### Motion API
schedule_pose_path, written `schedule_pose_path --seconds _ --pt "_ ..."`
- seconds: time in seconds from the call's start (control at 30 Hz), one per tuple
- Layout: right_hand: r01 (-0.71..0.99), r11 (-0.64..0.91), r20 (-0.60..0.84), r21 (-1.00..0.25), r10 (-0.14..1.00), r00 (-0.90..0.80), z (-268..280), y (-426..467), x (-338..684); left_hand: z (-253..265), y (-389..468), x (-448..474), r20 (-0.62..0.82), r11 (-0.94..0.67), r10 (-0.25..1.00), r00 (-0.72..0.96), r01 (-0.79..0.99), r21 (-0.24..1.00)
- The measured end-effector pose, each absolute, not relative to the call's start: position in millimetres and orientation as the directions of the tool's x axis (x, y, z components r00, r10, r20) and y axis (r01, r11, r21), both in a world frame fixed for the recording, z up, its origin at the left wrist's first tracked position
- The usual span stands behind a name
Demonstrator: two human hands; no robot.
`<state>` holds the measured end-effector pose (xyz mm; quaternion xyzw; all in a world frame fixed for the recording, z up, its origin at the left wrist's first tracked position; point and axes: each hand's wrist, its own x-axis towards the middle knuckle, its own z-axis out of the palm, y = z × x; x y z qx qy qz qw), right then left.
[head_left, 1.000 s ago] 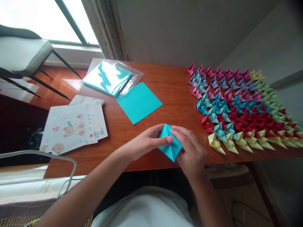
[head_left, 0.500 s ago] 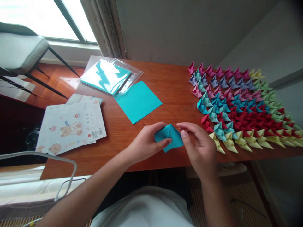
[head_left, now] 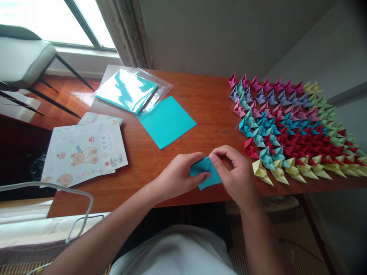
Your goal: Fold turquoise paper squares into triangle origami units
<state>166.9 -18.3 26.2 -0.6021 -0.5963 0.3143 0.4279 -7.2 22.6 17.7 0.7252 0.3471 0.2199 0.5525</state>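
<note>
A small folded turquoise paper (head_left: 203, 166) sits between both hands, just below the centre of the frame.
The left hand (head_left: 178, 173) grips it from the left, thumb laid across the near face and fingers mostly hidden behind; the right hand (head_left: 236, 173) pinches thumb to forefinger at its upper right edge. Both touch it, so neither is nearer; its visible part looks slightly longer across the frame than up and down, though the fingers cover its ends. The near edge of the table (head_left: 212, 114) runs just below. Bare wood opens above and to the upper right, bounded by flat turquoise sheets (head_left: 168, 122) at upper centre-left and rows of folded paper figures (head_left: 298, 145) on the right, apart from the right hand.
</note>
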Motion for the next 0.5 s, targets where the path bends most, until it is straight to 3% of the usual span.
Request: schedule_pose_path --seconds 0.2,0.33,0.5 --pt "0.317 -0.013 0.035 -0.948 0.989 0.146 21.0 -19.3 173.0 20.0 24.3 -8.8 -0.089 -0.067 0.788 0.609 0.229 0.971" --pt "0.345 -0.065 -0.022 -0.936 0.992 0.128 22.0 -25.8 176.3 20.3 24.7 -9.1 -0.113 -0.006 0.808 0.579 0.2 0.98" --pt "0.376 -0.089 -0.06 -0.922 0.994 0.089 25.2 -32.5 172.4 18.4 24.0 -9.0 -0.093 -0.039 0.82 0.565 0.218 0.975"
